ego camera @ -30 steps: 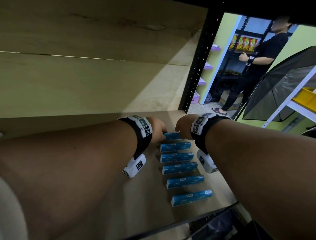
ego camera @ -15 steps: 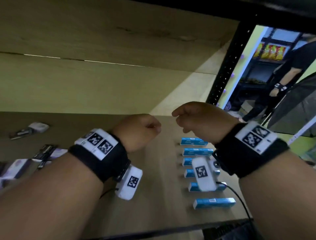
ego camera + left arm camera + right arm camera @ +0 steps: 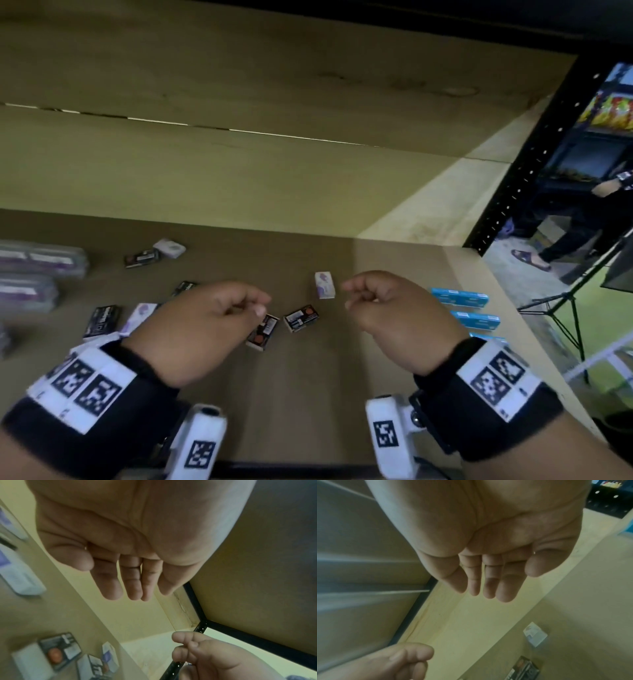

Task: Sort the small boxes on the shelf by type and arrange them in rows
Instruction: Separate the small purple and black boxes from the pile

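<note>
My left hand [image 3: 253,306] and right hand [image 3: 356,298] hover side by side above the wooden shelf [image 3: 308,394], fingers loosely curled, holding nothing. The wrist views show both palms bare: left hand [image 3: 126,585], right hand [image 3: 488,585]. A row of blue boxes [image 3: 459,297] lies at the right, partly hidden behind my right wrist. Two black boxes with an orange dot [image 3: 302,318] [image 3: 263,331] lie between and just beyond the hands. A white-and-purple box [image 3: 324,285] stands just beyond them. More black boxes [image 3: 102,319] and white boxes [image 3: 169,247] are scattered to the left.
Blurred purple packs [image 3: 41,258] lie at the far left of the shelf. A black perforated upright [image 3: 524,164] closes the right end. Beyond it a person [image 3: 589,212] stands by another rack, and a tripod [image 3: 561,308] stands near the shelf's right edge.
Both hands drew back from the blue row, rose and moved left over the scattered black and white boxes. The head view swung left with them.
</note>
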